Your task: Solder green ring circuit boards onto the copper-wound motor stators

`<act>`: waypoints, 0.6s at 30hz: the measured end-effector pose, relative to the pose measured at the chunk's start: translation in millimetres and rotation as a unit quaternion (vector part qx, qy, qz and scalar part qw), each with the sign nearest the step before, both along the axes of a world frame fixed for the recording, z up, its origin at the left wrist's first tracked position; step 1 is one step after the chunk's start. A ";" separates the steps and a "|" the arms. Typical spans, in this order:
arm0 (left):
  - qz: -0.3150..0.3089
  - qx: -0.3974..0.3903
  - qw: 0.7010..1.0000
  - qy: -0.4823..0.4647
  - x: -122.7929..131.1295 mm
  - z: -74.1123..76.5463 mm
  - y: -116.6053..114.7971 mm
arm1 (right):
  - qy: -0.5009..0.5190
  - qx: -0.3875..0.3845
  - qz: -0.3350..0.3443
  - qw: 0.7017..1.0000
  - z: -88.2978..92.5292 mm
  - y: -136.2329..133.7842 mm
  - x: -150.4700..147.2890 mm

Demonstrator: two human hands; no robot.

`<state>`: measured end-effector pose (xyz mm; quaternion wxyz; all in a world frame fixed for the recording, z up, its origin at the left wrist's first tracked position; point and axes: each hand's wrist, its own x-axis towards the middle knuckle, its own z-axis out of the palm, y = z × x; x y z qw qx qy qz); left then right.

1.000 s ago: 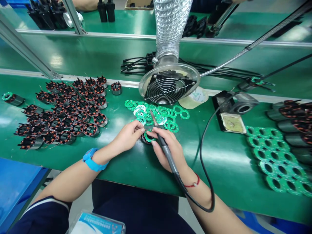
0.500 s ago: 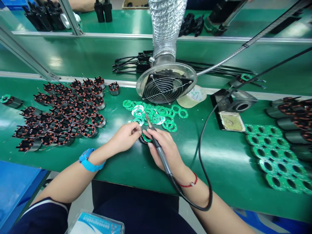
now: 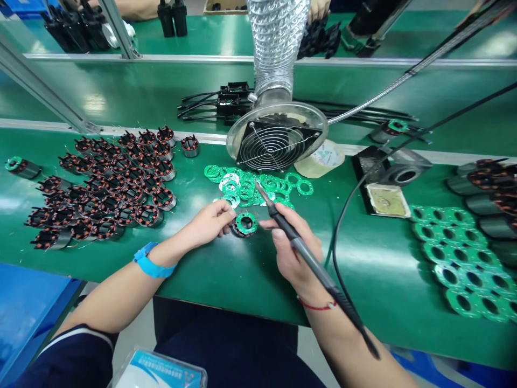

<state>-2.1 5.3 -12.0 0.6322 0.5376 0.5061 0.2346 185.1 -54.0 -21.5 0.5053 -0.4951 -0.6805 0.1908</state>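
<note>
A motor stator (image 3: pixel 239 233) stands upright on the bench, with a green ring-shaped circuit board (image 3: pixel 252 228) on its top. My left hand (image 3: pixel 205 225) is closed, thumb and fingers curled against the stator's left edge; its inner fingertips are partly hidden. In my right hand (image 3: pixel 297 248) is a soldering iron (image 3: pixel 293 234), held like a pen, its tip pointing up and left above the loose boards. My right fingers are just right of the stator, apart from it. Behind both hands lies a pile of green ring boards (image 3: pixel 246 188).
Rows of copper-wound stators (image 3: pixel 109 183) stand on the left. A fume extractor fan (image 3: pixel 270 143) hangs over the board pile. At right are an iron stand (image 3: pixel 404 172) with a sponge (image 3: pixel 388 200), a panel of ring boards (image 3: pixel 460 253) and more stators (image 3: pixel 484 188). The iron's cable (image 3: pixel 335 242) loops nearby.
My right hand has moved right with the soldering iron, away from the stator, uncovering its green board. My left hand stays at the stator's left side. Another person's hand appears at the back.
</note>
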 end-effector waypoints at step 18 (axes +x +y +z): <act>0.013 0.190 0.970 0.154 10.3 11.6 -5.9 | -0.016 0.064 0.046 0.997 13.6 -6.6 3.1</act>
